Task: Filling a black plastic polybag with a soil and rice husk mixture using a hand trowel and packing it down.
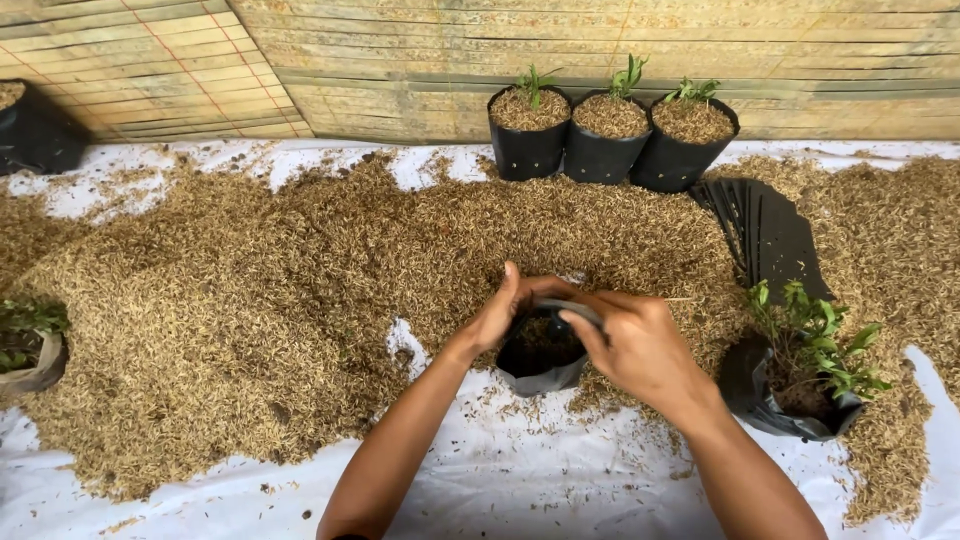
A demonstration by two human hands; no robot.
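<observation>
both hands, left hand and right hand, grip the rim of a small black grow bag on the white sheet. rice husk heap lies behind; three filled seedling bags stand at the bamboo wall, flat empty bags and a bagged leafy plant to the right.

Both hands are gripping the rim of a small black grow bag that is sitting on a white sheet: the left hand is pinching its far-left edge, the right hand is folding over its right edge. Rice husks are lying heaped around it, three filled bags are standing behind, and a bag of seedlings is resting just to the right.
</observation>
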